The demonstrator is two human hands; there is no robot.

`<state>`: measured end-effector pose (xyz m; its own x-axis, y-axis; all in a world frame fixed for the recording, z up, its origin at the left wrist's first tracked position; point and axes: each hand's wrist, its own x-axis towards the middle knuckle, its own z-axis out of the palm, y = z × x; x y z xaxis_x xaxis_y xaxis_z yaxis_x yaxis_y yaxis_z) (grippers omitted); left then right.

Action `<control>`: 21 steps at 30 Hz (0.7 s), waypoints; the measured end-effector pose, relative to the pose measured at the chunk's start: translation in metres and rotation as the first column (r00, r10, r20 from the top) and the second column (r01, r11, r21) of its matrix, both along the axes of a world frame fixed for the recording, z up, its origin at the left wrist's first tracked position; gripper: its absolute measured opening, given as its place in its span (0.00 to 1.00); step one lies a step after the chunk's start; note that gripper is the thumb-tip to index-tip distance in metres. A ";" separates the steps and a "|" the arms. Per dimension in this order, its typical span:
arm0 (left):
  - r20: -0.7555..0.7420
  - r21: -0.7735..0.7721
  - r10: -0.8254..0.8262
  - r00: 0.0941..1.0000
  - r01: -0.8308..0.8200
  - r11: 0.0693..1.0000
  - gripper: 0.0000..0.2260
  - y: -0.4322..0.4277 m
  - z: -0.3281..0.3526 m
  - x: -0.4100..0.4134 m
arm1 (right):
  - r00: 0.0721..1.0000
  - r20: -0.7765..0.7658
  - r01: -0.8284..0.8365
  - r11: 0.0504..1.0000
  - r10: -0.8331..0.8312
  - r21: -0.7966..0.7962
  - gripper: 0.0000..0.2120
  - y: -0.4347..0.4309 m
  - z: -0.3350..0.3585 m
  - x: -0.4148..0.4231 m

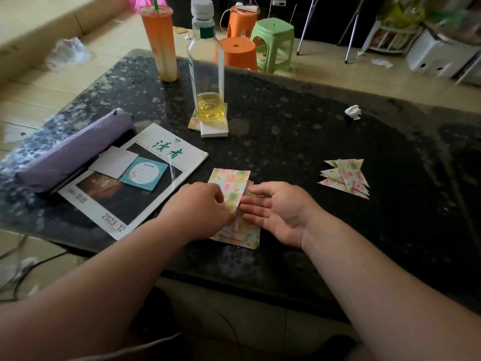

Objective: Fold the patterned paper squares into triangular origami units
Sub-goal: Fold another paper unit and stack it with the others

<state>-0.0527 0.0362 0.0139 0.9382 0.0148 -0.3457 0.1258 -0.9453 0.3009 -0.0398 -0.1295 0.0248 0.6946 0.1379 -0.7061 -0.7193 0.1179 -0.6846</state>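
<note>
- Patterned paper is found at the near middle of the dark speckled surface [286,126], as a loose stack of squares [250,238] with one folded sheet [233,187] held above it.
- A magazine [166,152] is laid to the left of the stack, and a pile of finished triangular units [346,178] is set well apart to the right.
- The folded sheet is seen as a narrow rectangle printed in pastel green, pink and yellow patches; its long axis runs almost straight away from the person.
- The sheet is flanked by both hands: the left grip [197,201] is clenched on its near left edge, which is pinched by thumb and curled fingers.
- The right grip [276,207] is released, palm up, with its fingertips [255,201] just beside the sheet's right edge; whether that edge is touched cannot be told.
- The coming crease is judged to turn on that right edge, to which the right grip is the nearer.
</note>
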 end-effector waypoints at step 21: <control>0.393 -0.346 0.063 0.918 0.084 0.934 0.06 -0.021 0.034 -0.005 | 0.912 0.124 -0.200 0.688 0.391 -0.697 0.08 -0.027 0.015 -0.002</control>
<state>-0.0581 0.0149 0.0480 0.9965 -0.0483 0.0688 -0.0810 -0.7699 0.6330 -0.0419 -0.1564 0.0400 0.8587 -0.0651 -0.5084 -0.4346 -0.6182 -0.6549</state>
